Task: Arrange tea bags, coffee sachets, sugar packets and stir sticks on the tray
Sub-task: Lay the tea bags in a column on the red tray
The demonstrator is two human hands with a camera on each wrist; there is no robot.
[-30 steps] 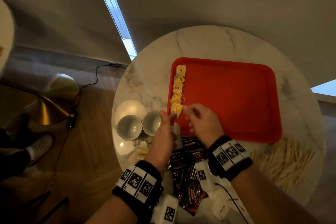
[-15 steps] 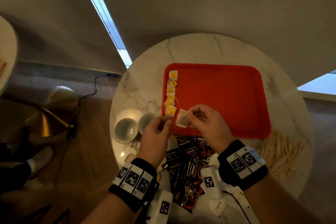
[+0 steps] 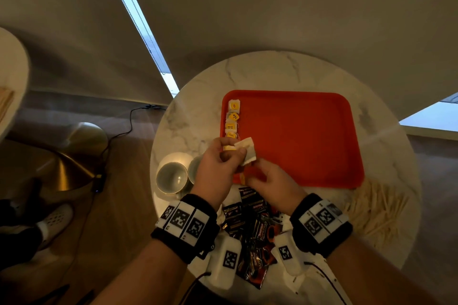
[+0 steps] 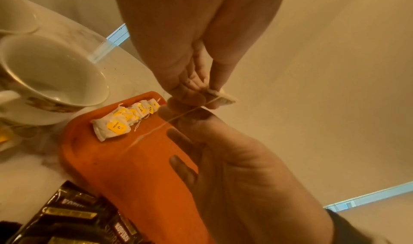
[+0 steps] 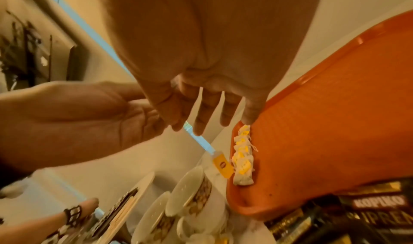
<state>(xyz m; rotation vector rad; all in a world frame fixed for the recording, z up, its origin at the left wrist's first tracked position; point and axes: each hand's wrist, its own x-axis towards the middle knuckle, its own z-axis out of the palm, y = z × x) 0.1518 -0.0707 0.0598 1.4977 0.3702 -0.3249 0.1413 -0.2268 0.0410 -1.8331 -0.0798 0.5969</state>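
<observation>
Left hand (image 3: pixel 218 166) pinches a white paper tea bag (image 3: pixel 246 151) above the near-left corner of the red plastic tray (image 3: pixel 309 136). Right hand (image 3: pixel 270 181) pinches its string (image 4: pixel 178 118), yellow tag (image 5: pixel 222 164) dangling.

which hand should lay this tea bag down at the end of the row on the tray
Left. The left hand already pinches the tea bag just beside the row of tea bags; the right hand seems to hold only its string.

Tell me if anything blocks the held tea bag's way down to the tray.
Nothing visible does. The left hand pinches the tea bag above the tray; the red floor beside the tea bag row lies bare.
</observation>
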